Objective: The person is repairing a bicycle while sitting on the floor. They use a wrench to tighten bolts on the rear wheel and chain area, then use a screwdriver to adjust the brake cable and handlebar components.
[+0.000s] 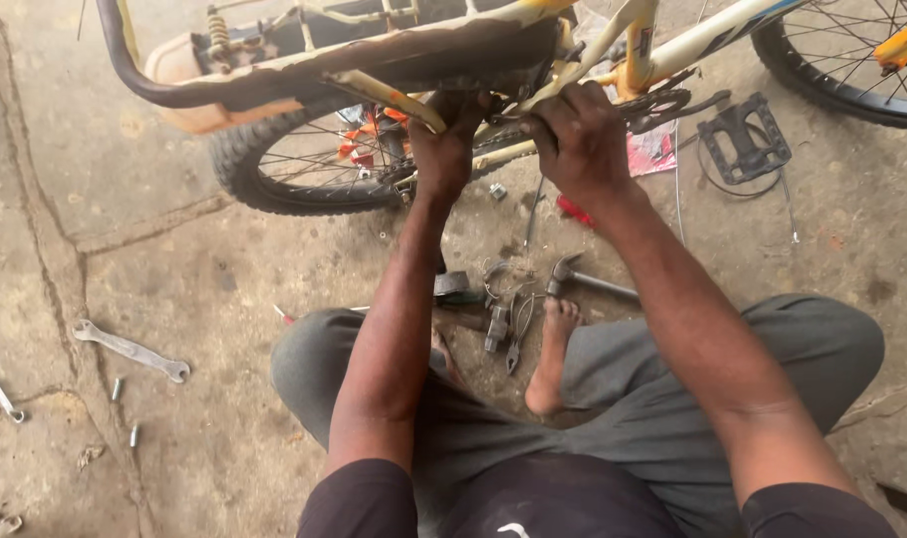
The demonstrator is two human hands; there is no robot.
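Steel shows dull in a spanner [131,350] lying on the cracked concrete floor [174,259] at the far left, with small bolts [117,389] near it. Farther right, the knobbly rear wheel [304,164] of an upturned bicycle stands under a worn, rusty yellow frame [413,45]. The left hand [445,149] has its fingers clamped on a yellow frame tube [393,100] beside that wheel. Just right of it, the right hand [578,139] is closed around the frame by the chainring [662,105]. Below the hands, pliers [518,334] and a hammer [583,279] lie by a bare foot [553,354]. A black pedal [744,139] lies at the right.
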